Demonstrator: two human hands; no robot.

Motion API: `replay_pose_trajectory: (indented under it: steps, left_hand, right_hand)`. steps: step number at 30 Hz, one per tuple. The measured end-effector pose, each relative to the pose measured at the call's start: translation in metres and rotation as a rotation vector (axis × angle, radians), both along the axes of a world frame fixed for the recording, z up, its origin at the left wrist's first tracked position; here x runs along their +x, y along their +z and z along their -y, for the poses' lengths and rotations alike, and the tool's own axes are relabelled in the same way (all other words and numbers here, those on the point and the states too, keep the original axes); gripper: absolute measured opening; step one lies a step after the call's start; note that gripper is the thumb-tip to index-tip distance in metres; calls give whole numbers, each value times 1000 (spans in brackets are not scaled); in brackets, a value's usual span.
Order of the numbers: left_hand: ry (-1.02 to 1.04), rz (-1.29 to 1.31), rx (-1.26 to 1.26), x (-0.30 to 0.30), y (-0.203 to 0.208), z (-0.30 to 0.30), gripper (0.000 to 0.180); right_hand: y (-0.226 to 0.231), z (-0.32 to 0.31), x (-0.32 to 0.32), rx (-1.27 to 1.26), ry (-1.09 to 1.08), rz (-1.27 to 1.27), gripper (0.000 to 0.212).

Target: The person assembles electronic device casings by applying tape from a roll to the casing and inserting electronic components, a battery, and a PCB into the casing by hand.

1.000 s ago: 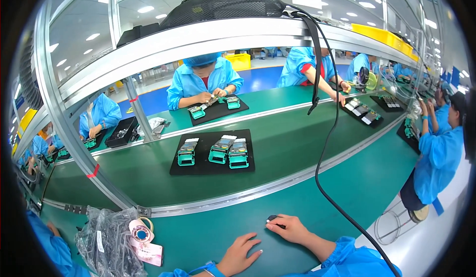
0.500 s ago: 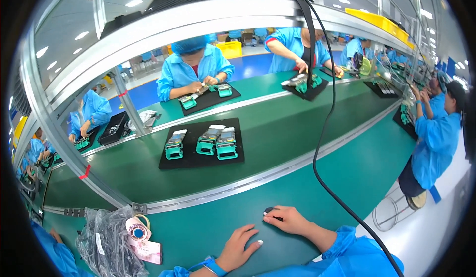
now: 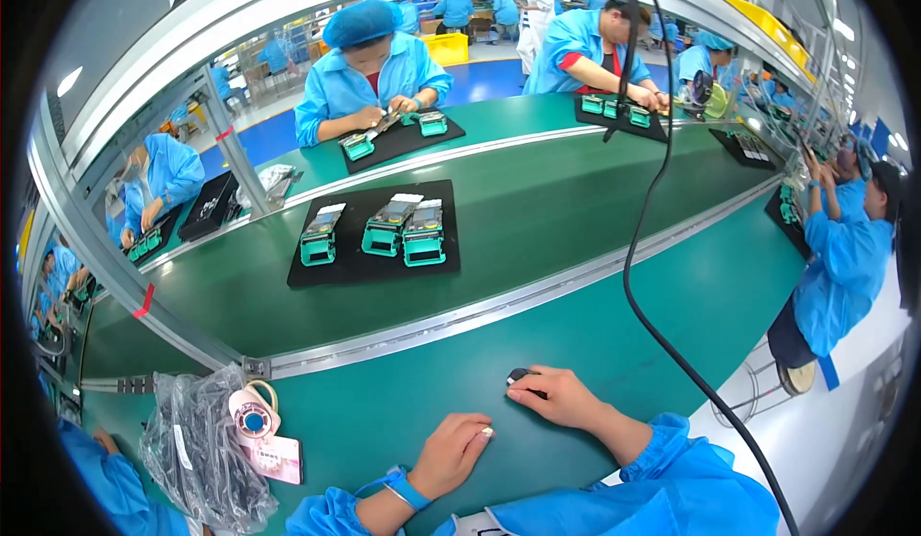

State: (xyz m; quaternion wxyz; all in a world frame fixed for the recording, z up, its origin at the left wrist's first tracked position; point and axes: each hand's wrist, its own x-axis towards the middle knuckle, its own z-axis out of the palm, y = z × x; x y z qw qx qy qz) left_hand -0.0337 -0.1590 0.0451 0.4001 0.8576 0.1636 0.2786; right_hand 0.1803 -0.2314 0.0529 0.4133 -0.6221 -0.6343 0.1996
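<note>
My left hand (image 3: 449,457) rests on the green bench, its fingers curled in and the thumb close to the index finger. A white spot shows at the thumb tip; I cannot tell if it is the nail or a covering. A blue band (image 3: 407,488) circles that wrist. To its right, my right hand (image 3: 564,400) pinches a small black rounded thing (image 3: 523,377) with a pale mark, just above or on the bench surface; its kind is unclear. The two hands are apart.
A black mat (image 3: 374,268) with three green-framed circuit assemblies lies on the dark green belt behind a metal rail (image 3: 460,320). At left are a clear plastic bag (image 3: 197,450) and a pink round device (image 3: 254,419). A black cable (image 3: 662,344) hangs at right; co-workers sit opposite.
My left hand's fingers have drawn in from a spread pose. The right hand keeps its pinch. My view has tilted. Across the belt, the right co-worker's hands and boards have shifted.
</note>
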Motion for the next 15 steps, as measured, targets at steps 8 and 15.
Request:
replay_pose_trajectory:
  steps: [8, 15]
  left_hand:
    - [5, -31, 7, 14, 8, 6, 10]
    - [1, -67, 42, 26, 10, 10, 13]
  right_hand:
    - [10, 3, 13, -20, -4, 18, 13]
    - [12, 6, 24, -26, 0, 26, 13]
